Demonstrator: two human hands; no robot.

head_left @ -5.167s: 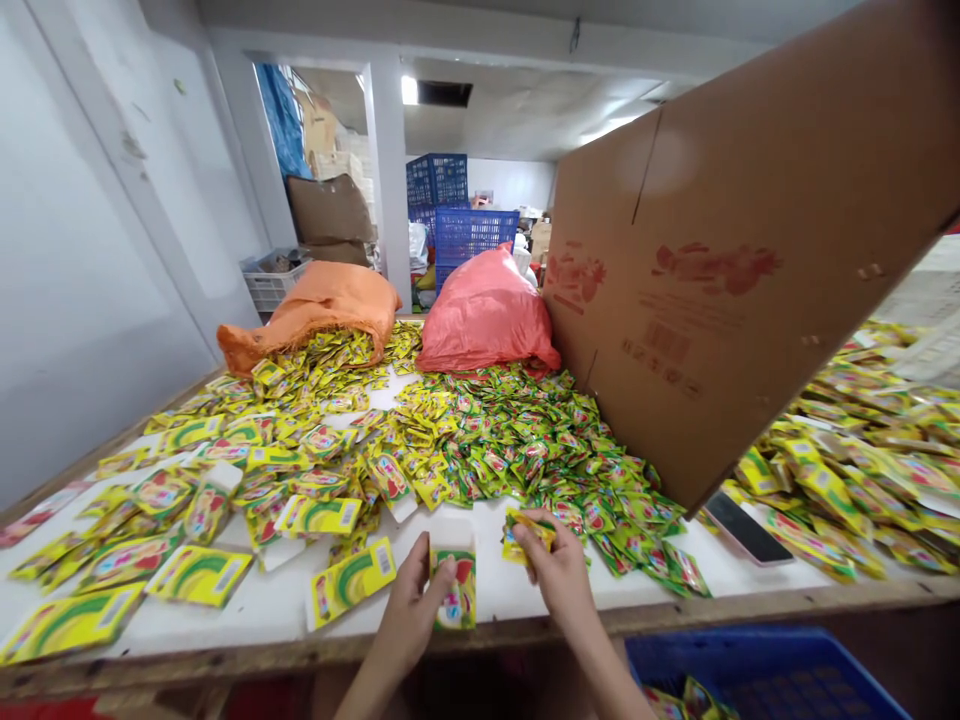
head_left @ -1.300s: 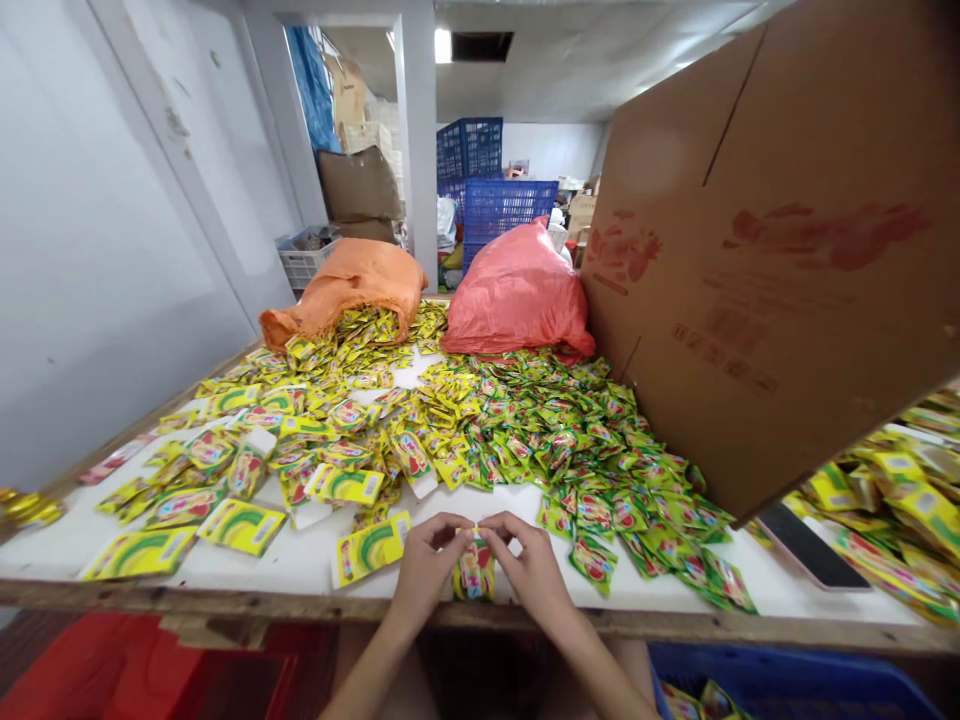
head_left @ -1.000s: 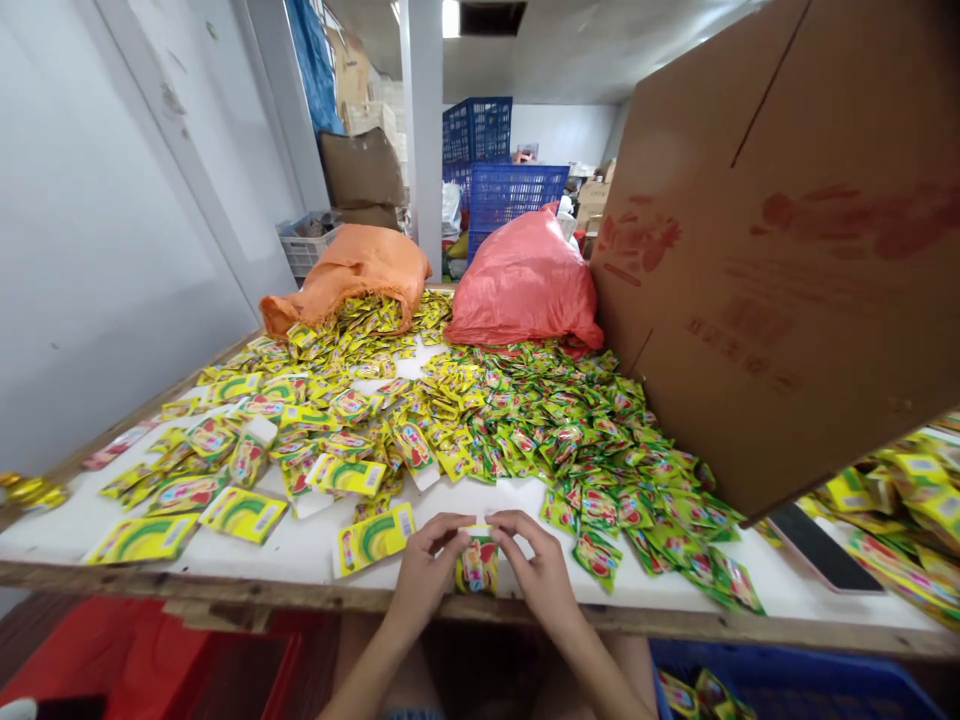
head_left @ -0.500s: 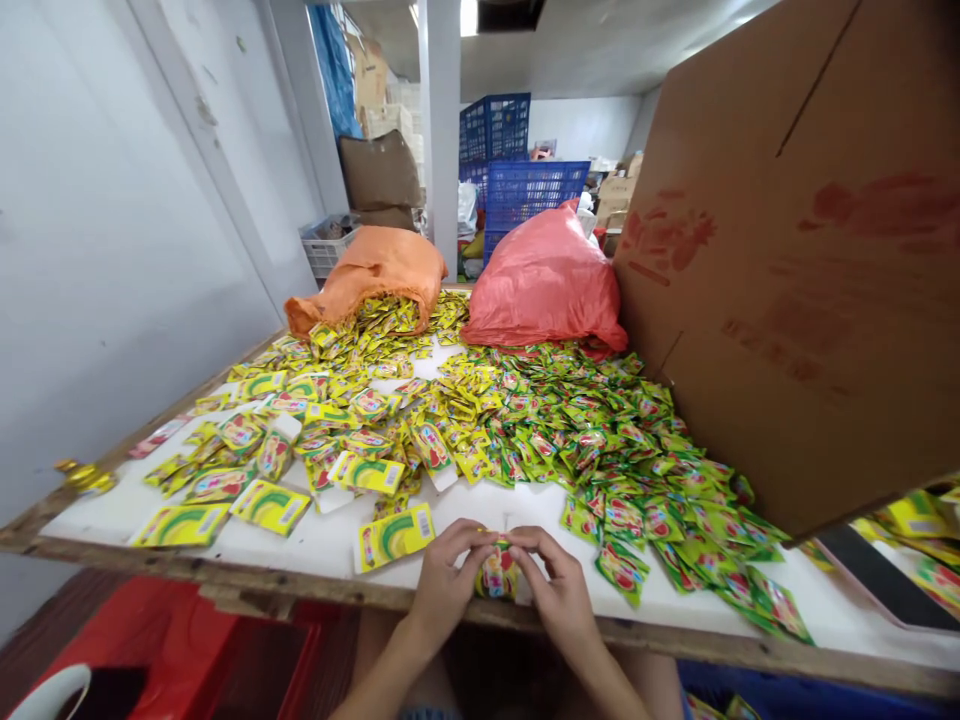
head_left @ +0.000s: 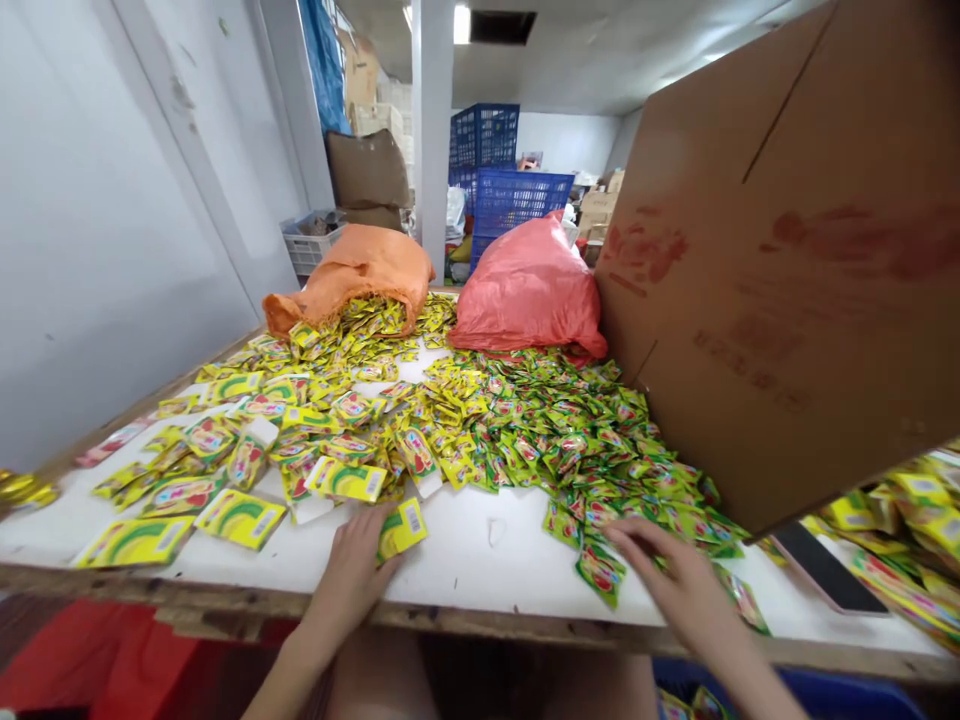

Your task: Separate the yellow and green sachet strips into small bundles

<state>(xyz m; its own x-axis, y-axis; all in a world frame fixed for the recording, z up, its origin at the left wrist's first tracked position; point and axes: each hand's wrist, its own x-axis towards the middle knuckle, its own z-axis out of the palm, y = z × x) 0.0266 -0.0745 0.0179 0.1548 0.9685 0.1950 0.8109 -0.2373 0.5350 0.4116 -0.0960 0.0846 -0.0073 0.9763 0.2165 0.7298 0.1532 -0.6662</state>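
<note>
My left hand [head_left: 352,565] lies over the left end of a flat yellow carton [head_left: 405,528] with a green curve and barcode, thumb in front and fingers behind it. On the right, my right hand [head_left: 671,565] reaches to the near edge of a heap of small green sachets [head_left: 592,430] with red fruit prints. Its fingers are stretched out and slightly apart, close to a loose green sachet [head_left: 600,572]; no held thing shows in them. More yellow cartons [head_left: 240,518] and small yellow sachets [head_left: 375,320] spread over the left side of the white tabletop [head_left: 495,575].
An orange sack [head_left: 367,262] spills yellow sachets at the back left, beside a red sack [head_left: 529,285]. A large cardboard box [head_left: 780,260] overhangs the right side. A phone [head_left: 829,570] lies below it. Blue crates [head_left: 517,200] stand behind. The wooden table edge [head_left: 525,625] runs in front.
My hands were together at the table edge on a small packet. They have parted, left to the yellow carton, right to the green sachets. That packet is no longer visible. The view has shifted slightly.
</note>
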